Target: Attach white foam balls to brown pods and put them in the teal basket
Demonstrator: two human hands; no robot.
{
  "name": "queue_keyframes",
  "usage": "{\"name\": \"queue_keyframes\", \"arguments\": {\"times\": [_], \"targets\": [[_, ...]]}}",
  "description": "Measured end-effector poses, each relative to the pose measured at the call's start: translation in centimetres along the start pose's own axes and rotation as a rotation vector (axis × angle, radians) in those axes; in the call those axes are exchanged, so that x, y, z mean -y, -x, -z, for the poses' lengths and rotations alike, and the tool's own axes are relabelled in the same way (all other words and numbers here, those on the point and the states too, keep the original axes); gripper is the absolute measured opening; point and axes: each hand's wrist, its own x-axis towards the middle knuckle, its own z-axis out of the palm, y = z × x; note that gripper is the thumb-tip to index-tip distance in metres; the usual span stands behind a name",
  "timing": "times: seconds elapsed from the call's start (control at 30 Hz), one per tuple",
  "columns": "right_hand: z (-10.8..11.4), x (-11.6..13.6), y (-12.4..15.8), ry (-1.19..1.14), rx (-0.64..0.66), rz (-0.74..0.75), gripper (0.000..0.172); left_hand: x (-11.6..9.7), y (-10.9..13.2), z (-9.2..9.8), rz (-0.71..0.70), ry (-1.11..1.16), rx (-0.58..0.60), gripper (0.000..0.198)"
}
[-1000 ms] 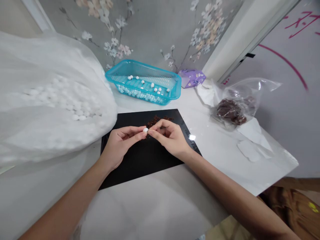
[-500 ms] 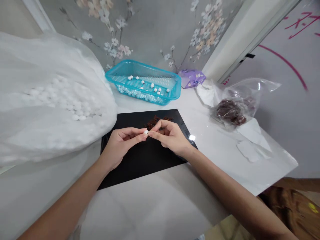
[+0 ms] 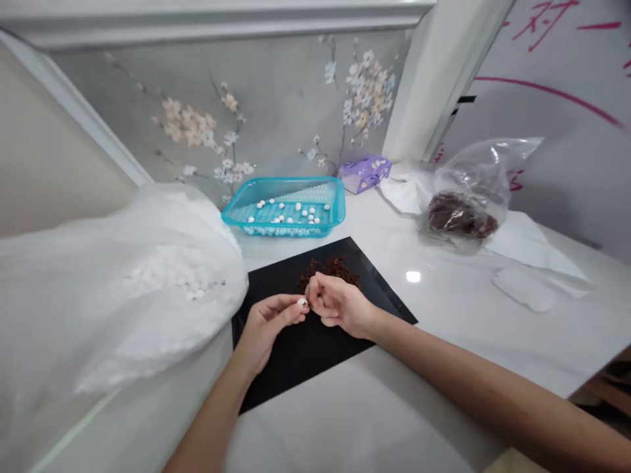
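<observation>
My left hand (image 3: 269, 322) pinches a small white ball (image 3: 300, 303) between thumb and fingertips, above a black mat (image 3: 315, 328). My right hand (image 3: 338, 305) is curled, its fingertips pressed against the same ball; a dark speck shows where they meet. A small heap of dark brown crumbs (image 3: 330, 269) lies on the mat just behind my hands. Farther back stands a turquoise plastic basket (image 3: 286, 209) with several white balls in it.
A big white translucent bag (image 3: 113, 309) of white balls fills the left. A clear bag of dark brown material (image 3: 461, 213) lies at the right, with white paper (image 3: 532, 243) and a purple box (image 3: 363, 174) near the flowered wall. The white tabletop (image 3: 444, 309) ends at the right.
The view has tilted up and shifted, so everything sits lower in the frame. My hands stay joined on the white ball; the right hand's fingers have curled in more tightly.
</observation>
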Motion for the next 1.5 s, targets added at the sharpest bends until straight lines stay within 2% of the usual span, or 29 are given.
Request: {"name": "queue_keyframes", "arguments": {"times": [0.1, 0.17, 0.33, 0.53, 0.73, 0.93, 1.17, 1.33, 1.4, 1.5], "targets": [[0.3, 0.2, -0.1, -0.003, -0.019, 0.104, 0.031, -0.4, 0.1, 0.0, 0.018, 0.060, -0.006, 0.014], [0.3, 0.4, -0.1, 0.129, -0.036, 0.199, 0.024, -0.6, 0.1, 0.0, 0.033, 0.070, -0.014, 0.014], [-0.2, -0.1, -0.2, 0.503, -0.076, 0.399, 0.030, -0.6, -0.3, -0.2, 0.043, 0.103, -0.043, 0.017], [-0.3, -0.7, -0.4, 0.644, -0.149, 0.506, 0.031, -0.6, -0.3, -0.3, 0.056, 0.105, -0.046, 0.022], [-0.1, -0.3, 0.0, 0.895, -0.138, 0.735, 0.019, -0.6, -0.2, -0.3, 0.046, 0.053, -0.013, 0.024], [0.1, -0.5, 0.3, 1.007, -0.095, 0.771, 0.015, -0.6, -0.2, -0.3, 0.042, -0.004, -0.009, 0.023], [0.0, -0.7, 0.3, 1.025, -0.098, 0.711, 0.012, -0.4, -0.2, -0.2, 0.019, -0.050, 0.004, 0.024], [0.1, 0.1, 0.0, 1.060, -0.071, 0.775, 0.012, -0.5, -0.4, -0.2, 0.049, 0.045, 0.027, 0.023], [0.2, 1.5, -0.8, 1.106, -0.158, 0.805, 0.015, -0.6, -0.4, -0.2, 0.072, 0.108, 0.024, 0.027], [0.7, 4.6, -3.3, 1.239, -0.415, 0.803, 0.021, -0.6, -0.4, -0.1, 0.084, 0.138, 0.015, 0.031]]}}
